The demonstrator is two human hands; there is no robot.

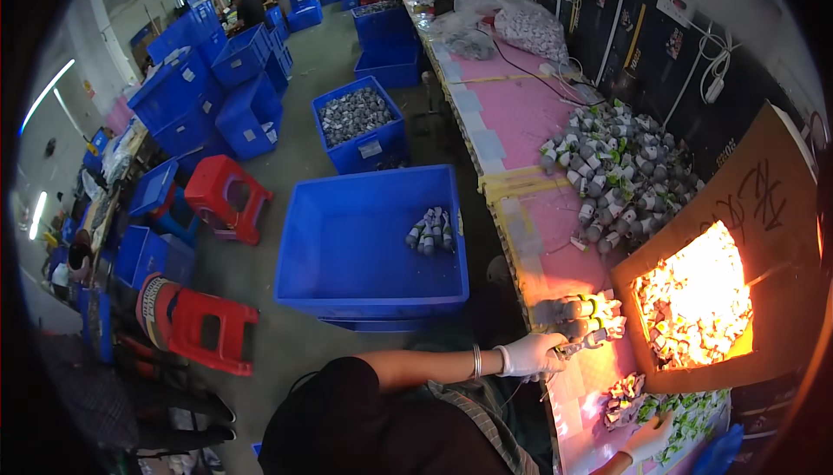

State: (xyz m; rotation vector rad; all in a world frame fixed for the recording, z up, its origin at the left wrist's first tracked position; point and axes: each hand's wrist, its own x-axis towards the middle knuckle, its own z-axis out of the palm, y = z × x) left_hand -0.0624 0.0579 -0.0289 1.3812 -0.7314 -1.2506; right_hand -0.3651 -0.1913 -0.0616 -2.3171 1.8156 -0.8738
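My left hand (531, 356), in a white glove, is closed at the table edge around a small grey-and-white bulb-shaped piece (568, 350). Just beyond it lies a small group of similar grey-and-white pieces (580, 308) with green bits, lit orange. My white-gloved right hand (649, 438) is lower on the table, fingers stretched toward loose green-and-white pieces (685, 427); whether it touches one is unclear. Crumpled pinkish-grey pieces (623, 401) lie between my hands. A cardboard box (781, 206) has a cut-out opening, with brightly glaring pieces (694, 310) showing in it.
A heap of grey-and-white pieces (620, 167) covers the far table, with plastic bags (529, 28) behind. A blue crate (369, 245) holding several pieces stands left of the table; a fuller crate (357, 119) is beyond. Red stools (208, 332) and stacked blue crates (186, 93) are farther left.
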